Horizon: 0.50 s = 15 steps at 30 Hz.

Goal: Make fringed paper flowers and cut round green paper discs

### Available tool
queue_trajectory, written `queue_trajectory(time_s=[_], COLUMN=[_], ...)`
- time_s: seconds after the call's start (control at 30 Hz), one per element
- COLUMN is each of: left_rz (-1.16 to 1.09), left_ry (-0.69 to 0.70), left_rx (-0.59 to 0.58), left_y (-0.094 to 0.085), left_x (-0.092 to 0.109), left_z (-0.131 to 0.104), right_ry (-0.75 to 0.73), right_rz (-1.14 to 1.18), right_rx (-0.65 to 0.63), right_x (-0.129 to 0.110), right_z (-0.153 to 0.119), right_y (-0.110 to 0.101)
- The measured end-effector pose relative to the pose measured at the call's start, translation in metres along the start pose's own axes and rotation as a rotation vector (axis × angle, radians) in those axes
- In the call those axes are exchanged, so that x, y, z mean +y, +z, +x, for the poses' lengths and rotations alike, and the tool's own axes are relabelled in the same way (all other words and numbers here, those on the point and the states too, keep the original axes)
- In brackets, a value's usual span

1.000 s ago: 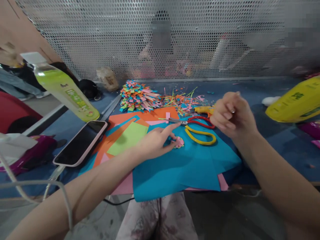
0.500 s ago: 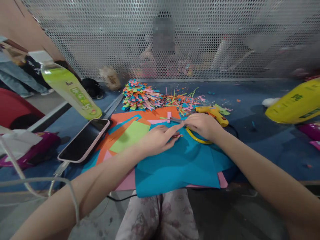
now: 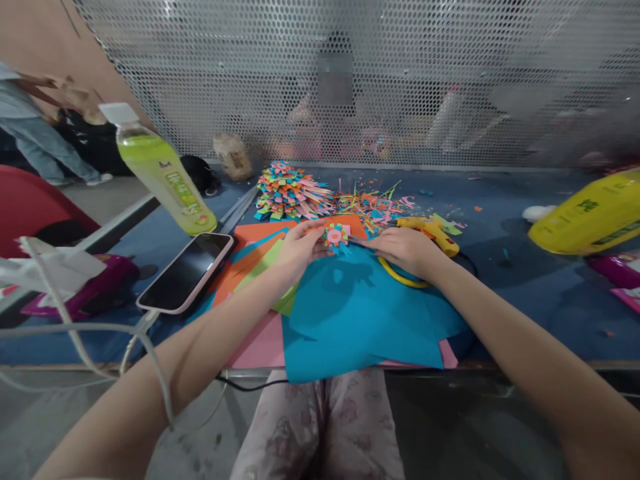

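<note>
A small layered paper flower (image 3: 337,235), with a pink centre and a fringed multicoloured rim, is pinched at its left side by my left hand (image 3: 300,248), upright above the sheets. My right hand (image 3: 407,250) is closed over a pair of scissors. Their yellow handle loop (image 3: 403,275) shows below the palm, and the dark blades point left towards the flower; the rest is hidden by the fingers. Under both hands lie blue paper sheets (image 3: 360,320), overlapping orange, green and pink ones. Just beyond the right hand lies a yellow glue gun (image 3: 441,235).
Behind the sheets stand a cone of layered paper fringes (image 3: 290,193) and a heap of paper scraps (image 3: 370,208). A phone (image 3: 187,273) with a cable and a green drink bottle (image 3: 163,177) are at left. A yellow bottle (image 3: 590,213) lies right; perforated metal panel (image 3: 400,120) behind.
My left hand has drawn back from the right hand and raised the paper flower, which now faces me. The right hand stays over the scissors. The view has shifted slightly.
</note>
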<state>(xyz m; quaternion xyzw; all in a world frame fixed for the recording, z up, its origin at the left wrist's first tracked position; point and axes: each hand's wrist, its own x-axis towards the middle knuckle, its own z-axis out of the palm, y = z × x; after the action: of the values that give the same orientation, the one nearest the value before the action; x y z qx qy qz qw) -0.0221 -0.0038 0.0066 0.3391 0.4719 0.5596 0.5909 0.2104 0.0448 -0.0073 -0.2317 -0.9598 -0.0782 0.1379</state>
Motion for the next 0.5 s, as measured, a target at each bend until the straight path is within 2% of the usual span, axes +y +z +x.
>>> queue_trajectory(time_s=[0.2,0.33,0.5], left_rz=[-0.022,-0.058,-0.105], left_ry=[-0.024,-0.018,-0.008], left_rx=[0.005,-0.016,-0.008], left_y=[0.002,0.0,-0.004], left_x=[0.0,-0.001,0.0], left_z=[-0.001,0.0,0.003], right_ry=[0.06,0.027,0.031], right_rz=[-0.082,-0.145,-0.032], right_rx=[0.063,0.092,0.126], right_x=[-0.006,-0.011,-0.011], right_z=[0.011,0.012,0.005], right_y=[0.012,0.014,0.015])
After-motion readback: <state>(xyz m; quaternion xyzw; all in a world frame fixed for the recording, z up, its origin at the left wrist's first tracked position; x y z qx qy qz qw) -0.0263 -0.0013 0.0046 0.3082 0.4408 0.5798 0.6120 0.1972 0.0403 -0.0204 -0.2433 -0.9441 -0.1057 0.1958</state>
